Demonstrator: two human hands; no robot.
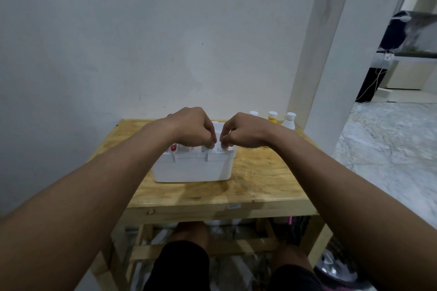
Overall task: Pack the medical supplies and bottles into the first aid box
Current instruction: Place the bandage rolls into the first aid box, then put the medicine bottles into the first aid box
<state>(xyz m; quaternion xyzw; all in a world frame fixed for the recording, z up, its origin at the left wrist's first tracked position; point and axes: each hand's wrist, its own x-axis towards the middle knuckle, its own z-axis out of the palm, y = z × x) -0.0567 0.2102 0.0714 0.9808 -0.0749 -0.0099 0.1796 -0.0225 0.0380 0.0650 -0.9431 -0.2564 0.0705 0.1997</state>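
Note:
The white first aid box stands in the middle of the wooden table. Both hands hover over its top. My left hand and my right hand are curled, fingertips close together and pressed on white parts at the box's near top edge. A white piece rises between the hands; I cannot tell whether it is a lid or a handle. A red mark shows at the box's top left. Three bottles stand behind my right hand: a white cap, a yellow bottle and a white bottle.
The table stands against a white wall, with a wall corner just to its right. Under the table are wooden rails and my knees. A patterned floor stretches off to the right.

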